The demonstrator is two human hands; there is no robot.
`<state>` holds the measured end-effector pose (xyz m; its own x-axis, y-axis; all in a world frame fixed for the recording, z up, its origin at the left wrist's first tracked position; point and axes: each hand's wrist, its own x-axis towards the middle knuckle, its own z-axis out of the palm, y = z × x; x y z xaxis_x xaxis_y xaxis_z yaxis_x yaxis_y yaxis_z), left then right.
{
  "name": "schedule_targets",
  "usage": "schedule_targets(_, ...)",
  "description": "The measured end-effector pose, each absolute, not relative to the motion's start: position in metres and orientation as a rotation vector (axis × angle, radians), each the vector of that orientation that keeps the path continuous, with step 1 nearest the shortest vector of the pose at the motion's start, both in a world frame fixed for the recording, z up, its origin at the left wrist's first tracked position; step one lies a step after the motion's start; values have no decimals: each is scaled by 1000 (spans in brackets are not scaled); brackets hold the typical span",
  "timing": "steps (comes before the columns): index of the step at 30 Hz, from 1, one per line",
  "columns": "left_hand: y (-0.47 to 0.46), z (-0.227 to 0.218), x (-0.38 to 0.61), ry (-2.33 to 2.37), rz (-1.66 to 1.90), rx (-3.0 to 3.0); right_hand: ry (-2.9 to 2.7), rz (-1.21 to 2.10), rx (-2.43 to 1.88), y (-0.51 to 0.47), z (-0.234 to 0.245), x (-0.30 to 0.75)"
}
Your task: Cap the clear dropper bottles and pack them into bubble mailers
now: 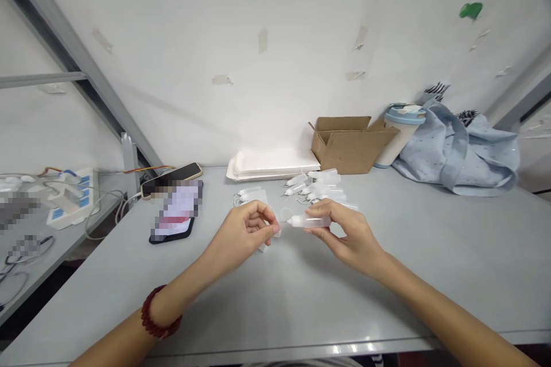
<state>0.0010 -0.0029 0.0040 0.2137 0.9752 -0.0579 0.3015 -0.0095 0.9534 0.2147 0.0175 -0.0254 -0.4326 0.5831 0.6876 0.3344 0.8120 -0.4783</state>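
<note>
The right hand (353, 235) grips a clear bottle (317, 222) between thumb and fingers, over the middle of the desk (267, 309); the left hand (243, 235) pinches a small white piece (278, 233). Spare bottles (323, 190) lie toward the back edge. Near the back left corner, a phone (175, 212) shows a blurred screen.

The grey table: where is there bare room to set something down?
Bare patches on the grey table: at right, between the right forearm and the blue bag; at left, between the phones and left forearm; in front, between both forearms. Crowded: just beyond the left hand and right hand, where dropper bottles lie before the white stack and cardboard box.
</note>
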Motion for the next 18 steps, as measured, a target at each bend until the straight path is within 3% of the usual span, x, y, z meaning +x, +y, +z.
schedule_targets(10, -10, 4, -2, 1026, 658, 1592, -2106, 255, -591, 19, -32, 213)
schedule_targets(18, -8, -4, 6, 1101, 669, 1546, -2137, 168, -561, 20, -46, 209)
